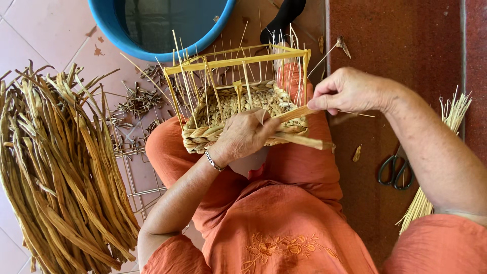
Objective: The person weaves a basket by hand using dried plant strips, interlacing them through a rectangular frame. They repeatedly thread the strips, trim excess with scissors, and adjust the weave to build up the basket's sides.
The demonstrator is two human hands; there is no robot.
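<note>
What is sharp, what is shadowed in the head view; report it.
Head view: soft, even daylight, no glare. The half-woven basket, left hand and right hand are sharp. The blue tub interior is dark. The scissors are dim but legible. No motion blur.

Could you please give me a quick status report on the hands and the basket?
Left hand pressing woven basket on lap. Right hand pinching flat strand, pulled taut. Nothing in the way.

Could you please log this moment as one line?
left hand: steadies basket | right hand: pulls strand | scissors: on floor
</note>
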